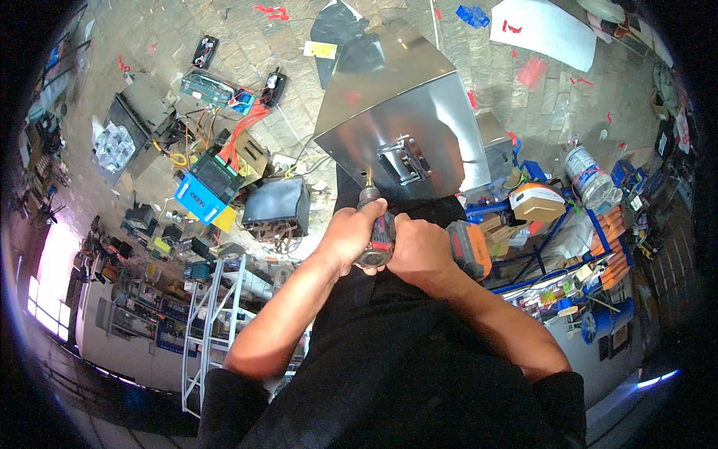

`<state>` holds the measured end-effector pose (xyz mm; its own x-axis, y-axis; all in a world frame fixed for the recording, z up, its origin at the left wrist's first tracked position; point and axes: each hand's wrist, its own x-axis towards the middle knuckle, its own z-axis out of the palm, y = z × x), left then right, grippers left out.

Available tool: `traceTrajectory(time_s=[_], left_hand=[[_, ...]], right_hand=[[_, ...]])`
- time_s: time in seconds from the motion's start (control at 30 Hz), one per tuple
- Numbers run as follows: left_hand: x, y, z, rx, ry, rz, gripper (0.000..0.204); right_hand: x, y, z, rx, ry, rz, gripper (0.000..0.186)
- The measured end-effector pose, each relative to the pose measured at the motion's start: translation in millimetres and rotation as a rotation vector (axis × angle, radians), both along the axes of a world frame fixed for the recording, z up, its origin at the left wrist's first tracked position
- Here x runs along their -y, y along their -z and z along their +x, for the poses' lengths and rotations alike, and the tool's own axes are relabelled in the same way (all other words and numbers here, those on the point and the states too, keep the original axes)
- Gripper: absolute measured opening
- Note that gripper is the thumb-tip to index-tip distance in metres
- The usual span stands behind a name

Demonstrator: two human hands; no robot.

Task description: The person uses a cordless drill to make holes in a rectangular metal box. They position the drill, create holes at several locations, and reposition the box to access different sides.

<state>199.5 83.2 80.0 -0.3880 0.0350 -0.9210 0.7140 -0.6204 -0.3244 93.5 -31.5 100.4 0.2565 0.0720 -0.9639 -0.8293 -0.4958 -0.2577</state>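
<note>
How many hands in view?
2: the left hand against the left side of the drill, the right hand around its handle, between the body and the battery. I see no others.

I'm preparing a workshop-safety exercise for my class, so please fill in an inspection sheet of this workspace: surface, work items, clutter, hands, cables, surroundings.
Surface: paved floor, scattered with small red scraps.
Work items: cordless drill; its bit points at the near face of a shiny metal box; whether it touches cannot be told. That face bears a metal latch fitting.
Clutter: blue-fronted device at left; white sheet and bucket at right.
Hands: left hand around the drill's body, right hand around its handle.
Cables: orange-red cables and a yellow cable, lying loose near the device.
Surroundings: ladder at lower left, blue reel at lower right.
</note>
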Motion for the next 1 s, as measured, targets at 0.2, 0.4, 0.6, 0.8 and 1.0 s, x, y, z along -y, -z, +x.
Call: traceTrajectory(time_s=[0.2,0.4,0.6,0.8,1.0], left_hand=[[1,0,-5,0.027,-0.02,0.039,0.056],[12,-7,-11,0.119,-0.039,0.064,0.06],[24,-17,-35,0.273,-0.075,0.03,0.057],[17,-28,-32,0.093,-0.261,-0.02,0.052],[26,-73,-40,0.28,-0.245,-0.203,0.059]], right_hand=[[-1,4,-9,0.011,0.051,-0.006,0.053],[6,10,-17,0.073,0.063,0.018,0.054],[29,18,-36,0.149,-0.001,0.036,0.053],[36,9,-44,0.26,-0.036,-0.022,0.05],[61,-29,-51,0.438,0.049,-0.092,0.044]])
